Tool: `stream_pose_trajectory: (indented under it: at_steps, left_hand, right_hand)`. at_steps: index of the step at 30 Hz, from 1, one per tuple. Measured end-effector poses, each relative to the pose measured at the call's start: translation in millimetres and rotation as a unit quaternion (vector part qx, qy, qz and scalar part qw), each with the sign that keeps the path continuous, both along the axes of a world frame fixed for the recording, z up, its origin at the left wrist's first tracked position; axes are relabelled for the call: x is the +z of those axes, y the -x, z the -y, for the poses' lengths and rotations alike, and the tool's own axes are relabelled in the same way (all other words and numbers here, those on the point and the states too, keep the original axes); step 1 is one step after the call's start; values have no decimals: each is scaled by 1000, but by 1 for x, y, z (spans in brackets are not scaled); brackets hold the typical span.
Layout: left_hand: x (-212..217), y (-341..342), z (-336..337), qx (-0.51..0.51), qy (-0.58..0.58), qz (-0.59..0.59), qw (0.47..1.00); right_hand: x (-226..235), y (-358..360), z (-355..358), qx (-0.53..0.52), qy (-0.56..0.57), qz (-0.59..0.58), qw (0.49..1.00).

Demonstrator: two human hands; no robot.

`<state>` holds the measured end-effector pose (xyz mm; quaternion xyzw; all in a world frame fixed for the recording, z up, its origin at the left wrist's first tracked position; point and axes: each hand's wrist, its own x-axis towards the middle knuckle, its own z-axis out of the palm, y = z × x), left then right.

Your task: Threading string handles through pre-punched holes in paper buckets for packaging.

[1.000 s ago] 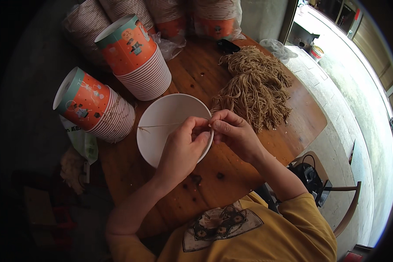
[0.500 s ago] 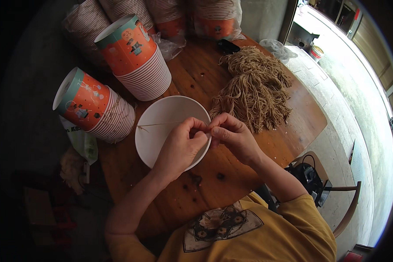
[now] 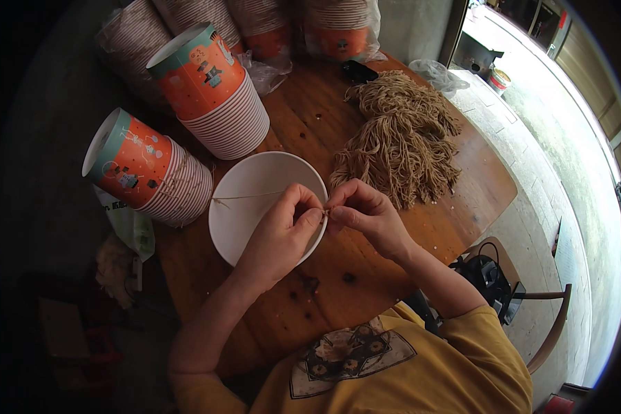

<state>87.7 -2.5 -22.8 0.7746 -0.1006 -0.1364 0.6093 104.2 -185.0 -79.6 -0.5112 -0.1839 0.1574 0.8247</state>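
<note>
A white round paper tub (image 3: 245, 183) stands mouth up in front of me. A thin tan string (image 3: 252, 197) with a small knot at the tub's left rim stretches across its mouth toward my hands. My left hand (image 3: 286, 231) pinches the string at the right rim, thumb against forefinger. Touching it there, my right hand (image 3: 366, 217) is also closed in a pinch on the string's end. The fingers partly hide the string and the rim between them. Beyond my right hand lies a large heap of tan strings (image 3: 407, 145).
Stacks of orange and green paper tubs, one nearer (image 3: 148, 165) and one farther (image 3: 210, 90), stand at the left. Bagged tub stacks (image 3: 341, 34) line the back. A dark object (image 3: 359, 71) and a clear plastic bag (image 3: 438, 77) lie by the heap on the wooden table (image 3: 352, 300).
The white tub has shifted slightly left, and both hands have moved a little with it. The fingers remain pinched together at the right rim.
</note>
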Motion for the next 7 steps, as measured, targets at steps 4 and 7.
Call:
stream_pose_trajectory:
  at_steps: [4,7]
  left_hand:
    - [1,2,0,6,14,-17,1000]
    - [0,2,0,8,26,-16,1000]
  right_hand:
    - [-1,1,-2,1,-7,29,1000]
    - [-4,2,0,14,-7,50,999]
